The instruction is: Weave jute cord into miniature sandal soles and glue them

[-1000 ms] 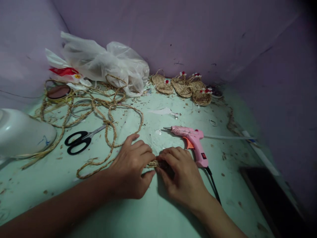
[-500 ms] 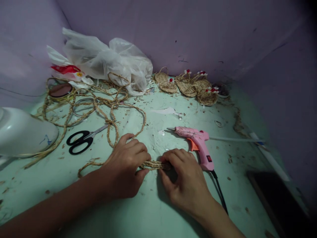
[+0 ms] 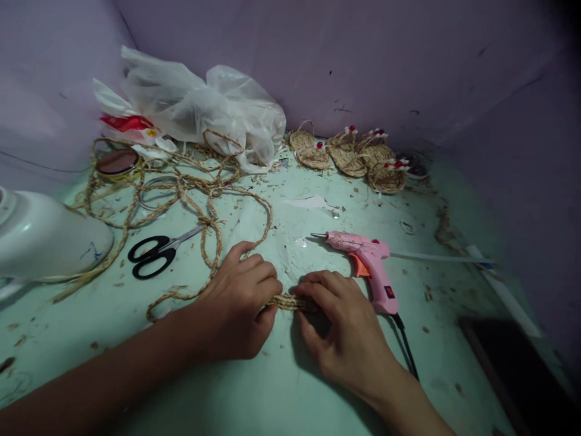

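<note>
Between my two hands lies a short flat piece of coiled braided rope [image 3: 288,301], its ends covered by my fingers. My left hand [image 3: 240,300] pinches its left end, and my right hand [image 3: 338,321] grips the right end. A long braided rope [image 3: 267,221] runs loosely from beside my left hand to a tangle at the back left. Just right of my right hand rests a pink glue gun [image 3: 370,260] with an orange trigger and a clear glue stick in its back. Black-handled scissors [image 3: 157,255] lie left of my left hand, blades towards the rope.
A white plastic bag [image 3: 204,109] slumps against the wall. Several woven rope pieces with red and white beads [image 3: 347,158] sit at the back. A white container [image 3: 49,233] lies at the left, a round tin [image 3: 118,163] behind it. A dark flat object [image 3: 512,369] is at right.
The whole view has shifted slightly, so things appear a little further right. Both hands keep their hold on the coiled rope piece, with little other movement.
</note>
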A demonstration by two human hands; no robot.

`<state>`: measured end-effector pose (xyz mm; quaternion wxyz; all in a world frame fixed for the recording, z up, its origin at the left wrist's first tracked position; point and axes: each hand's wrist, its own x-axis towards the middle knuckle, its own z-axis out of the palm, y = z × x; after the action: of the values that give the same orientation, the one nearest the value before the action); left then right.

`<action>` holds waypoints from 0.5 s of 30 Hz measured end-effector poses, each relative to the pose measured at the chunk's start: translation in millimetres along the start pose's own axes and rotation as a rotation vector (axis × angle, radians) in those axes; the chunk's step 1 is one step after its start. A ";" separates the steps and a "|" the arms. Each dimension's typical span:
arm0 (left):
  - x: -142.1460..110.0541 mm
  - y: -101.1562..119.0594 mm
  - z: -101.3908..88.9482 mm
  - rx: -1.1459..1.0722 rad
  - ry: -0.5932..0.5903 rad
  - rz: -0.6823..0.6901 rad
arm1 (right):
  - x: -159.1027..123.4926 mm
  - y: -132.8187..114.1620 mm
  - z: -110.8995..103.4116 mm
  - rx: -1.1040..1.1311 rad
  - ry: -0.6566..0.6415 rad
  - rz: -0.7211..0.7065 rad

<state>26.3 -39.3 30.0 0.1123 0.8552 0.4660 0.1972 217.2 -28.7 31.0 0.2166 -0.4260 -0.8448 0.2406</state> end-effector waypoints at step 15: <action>-13.5 26.8 -9.9 -0.194 0.349 0.099 | -0.4 -0.3 4.1 0.020 0.357 0.073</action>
<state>35.4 -65.1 45.8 0.1020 0.8152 0.4144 0.3917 214.9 -30.1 27.8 0.3586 -0.4902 -0.7744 0.1774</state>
